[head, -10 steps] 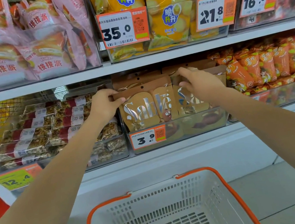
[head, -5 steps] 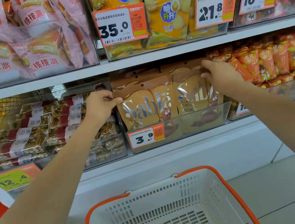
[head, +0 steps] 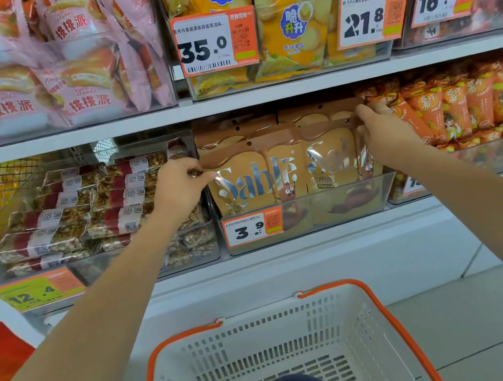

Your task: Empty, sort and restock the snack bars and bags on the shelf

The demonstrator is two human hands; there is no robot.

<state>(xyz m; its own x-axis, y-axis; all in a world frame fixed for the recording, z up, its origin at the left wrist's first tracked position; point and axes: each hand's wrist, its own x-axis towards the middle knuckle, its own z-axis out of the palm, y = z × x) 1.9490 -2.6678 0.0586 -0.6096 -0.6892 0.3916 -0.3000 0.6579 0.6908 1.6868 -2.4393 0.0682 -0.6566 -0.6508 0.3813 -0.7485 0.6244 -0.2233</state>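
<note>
Orange-rimmed basket below | nut bars left | orange bags right

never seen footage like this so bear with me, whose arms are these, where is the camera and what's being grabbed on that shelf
There is no machine here. The two bare arms belong to a person, and the single camera sits on that person's head, looking forward and down, so you see roughly what they see.

In front is a shop shelf. The left hand and right hand each pinch an outer top edge of the brown Sable bags, which stand in a clear bin behind a 3.9 price tag.

To the left lie nut bars in red-and-white wrappers; to the right stand orange chip bags. The shelf above holds pink and yellow bags.

Below, in front of the person, is a white basket with an orange rim; what shows of it holds nothing.
</note>
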